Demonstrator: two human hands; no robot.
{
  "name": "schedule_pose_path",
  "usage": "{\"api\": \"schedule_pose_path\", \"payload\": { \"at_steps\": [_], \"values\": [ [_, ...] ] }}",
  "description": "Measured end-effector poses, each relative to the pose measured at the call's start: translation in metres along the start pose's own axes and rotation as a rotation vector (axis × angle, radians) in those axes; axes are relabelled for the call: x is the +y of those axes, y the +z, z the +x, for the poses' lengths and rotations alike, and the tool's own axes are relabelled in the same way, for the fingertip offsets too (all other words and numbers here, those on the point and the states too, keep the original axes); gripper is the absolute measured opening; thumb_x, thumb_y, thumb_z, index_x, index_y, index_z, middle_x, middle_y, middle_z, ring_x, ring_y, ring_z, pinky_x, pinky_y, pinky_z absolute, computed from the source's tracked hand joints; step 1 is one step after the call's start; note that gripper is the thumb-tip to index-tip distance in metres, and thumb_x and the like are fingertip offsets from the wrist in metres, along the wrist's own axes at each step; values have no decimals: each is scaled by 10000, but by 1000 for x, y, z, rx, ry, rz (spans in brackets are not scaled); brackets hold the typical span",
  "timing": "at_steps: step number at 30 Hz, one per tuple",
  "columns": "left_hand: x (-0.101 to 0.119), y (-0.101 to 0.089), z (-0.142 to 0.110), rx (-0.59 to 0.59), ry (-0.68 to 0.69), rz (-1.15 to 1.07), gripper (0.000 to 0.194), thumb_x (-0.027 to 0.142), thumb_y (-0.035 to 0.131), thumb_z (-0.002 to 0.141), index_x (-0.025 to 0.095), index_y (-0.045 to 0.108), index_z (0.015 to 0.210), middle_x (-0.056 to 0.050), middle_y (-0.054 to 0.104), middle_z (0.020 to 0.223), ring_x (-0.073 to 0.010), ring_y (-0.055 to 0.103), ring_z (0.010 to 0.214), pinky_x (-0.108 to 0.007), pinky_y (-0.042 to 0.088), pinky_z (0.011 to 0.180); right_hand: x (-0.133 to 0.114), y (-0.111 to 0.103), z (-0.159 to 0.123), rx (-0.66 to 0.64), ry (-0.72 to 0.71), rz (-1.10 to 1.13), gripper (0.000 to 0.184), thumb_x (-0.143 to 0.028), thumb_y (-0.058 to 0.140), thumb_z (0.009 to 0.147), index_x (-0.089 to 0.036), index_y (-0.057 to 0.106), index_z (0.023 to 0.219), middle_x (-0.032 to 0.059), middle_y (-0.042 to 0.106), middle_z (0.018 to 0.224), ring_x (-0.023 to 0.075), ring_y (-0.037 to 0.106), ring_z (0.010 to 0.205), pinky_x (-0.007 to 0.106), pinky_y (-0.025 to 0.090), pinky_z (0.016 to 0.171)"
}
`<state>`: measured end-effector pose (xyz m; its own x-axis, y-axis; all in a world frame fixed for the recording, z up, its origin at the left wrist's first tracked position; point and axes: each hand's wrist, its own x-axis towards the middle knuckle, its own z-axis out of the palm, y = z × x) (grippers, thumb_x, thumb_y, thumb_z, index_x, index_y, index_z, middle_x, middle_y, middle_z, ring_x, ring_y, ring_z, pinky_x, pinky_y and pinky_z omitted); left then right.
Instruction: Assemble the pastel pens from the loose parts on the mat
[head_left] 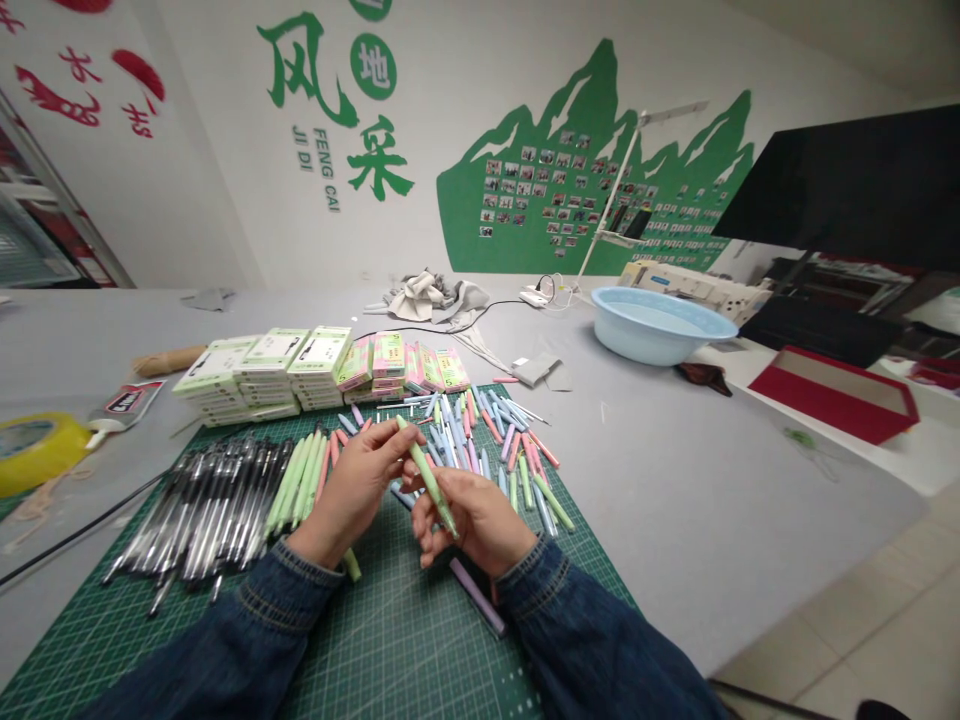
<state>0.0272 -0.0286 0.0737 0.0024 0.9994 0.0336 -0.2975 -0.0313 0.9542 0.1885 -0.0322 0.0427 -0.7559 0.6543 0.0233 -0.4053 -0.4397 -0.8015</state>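
Gridded mat (405,650) below; above it, left hand (360,485) and right hand (486,512) fingers pinch one green pen (429,482), best steadied lightly.

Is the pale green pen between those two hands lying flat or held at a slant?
Held at a slant: the pale green pen angles downward, its upper end at the left hand, its lower end by the right hand.

Left hand (356,490) pinching, wrist bent — right hand (484,510) close beside, fingers (425,538) curled.
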Motion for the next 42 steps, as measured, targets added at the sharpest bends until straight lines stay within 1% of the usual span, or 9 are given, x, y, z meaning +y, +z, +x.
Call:
{"api": "schedule_pose_path", "payload": {
  "at_steps": [3,11,14,19,24,27,31,37,42],
  "values": [
    [-2,4,-2,-27,31,89,245,398,675,771,154,666,745,24,521,530,-80,457,441,-188,349,417,4,-1,3,50,-5,-36,338,-435,648,811,-109,613,891,14,614,624,85,547,473,222,513,488],
    [-7,8,-1,159,155,310,323,319,739,708,179,502,539,62,456,450,-76,389,427,-200,302,462,19,-2,10,351,-120,-202,331,-364,775,673,-164,527,759,-25,632,553,85,535,439,206,474,458],
    [-4,2,1,145,134,309,345,349,757,685,170,499,541,65,430,487,-72,361,463,-195,305,489,20,-2,11,319,-112,-201,342,-378,769,674,-168,508,741,-32,624,539,71,502,417,182,438,427],
    [9,-11,1,-133,-137,66,255,388,687,754,154,661,850,-5,554,667,-104,463,565,-203,362,510,19,-2,11,298,-98,-131,344,-383,763,685,-172,500,750,-26,618,537,71,481,405,181,408,410],
    [12,-10,3,-2,-58,149,243,281,770,668,158,566,625,70,402,503,-46,289,418,-173,196,398,18,-1,10,237,-110,-132,306,-368,741,716,-175,509,768,-37,608,553,42,368,390,153,256,388],
    [13,-8,2,18,-20,206,248,293,776,658,173,560,646,72,407,513,-57,328,437,-170,236,414,18,-1,10,216,-128,-138,265,-357,711,748,-176,523,792,-46,595,557,34,294,382,163,188,391],
    [16,-9,0,-108,-87,208,222,347,722,721,172,640,828,45,452,554,-85,386,482,-188,290,449,17,-1,10,210,-154,-123,246,-351,693,762,-178,522,801,-39,600,573,40,295,394,174,169,402],
    [14,-7,1,81,1,331,323,381,754,684,176,515,614,70,383,485,-61,303,436,-177,205,408,19,-2,10,198,-161,-127,218,-312,687,768,-180,515,792,-39,602,562,42,291,386,182,170,401],
    [19,-11,0,-80,-59,242,266,420,665,771,175,629,867,26,481,605,-95,417,541,-187,305,477,18,0,10,204,-174,-114,195,-317,675,777,-172,550,816,-33,602,571,35,281,385,184,150,399]
  ]
}}
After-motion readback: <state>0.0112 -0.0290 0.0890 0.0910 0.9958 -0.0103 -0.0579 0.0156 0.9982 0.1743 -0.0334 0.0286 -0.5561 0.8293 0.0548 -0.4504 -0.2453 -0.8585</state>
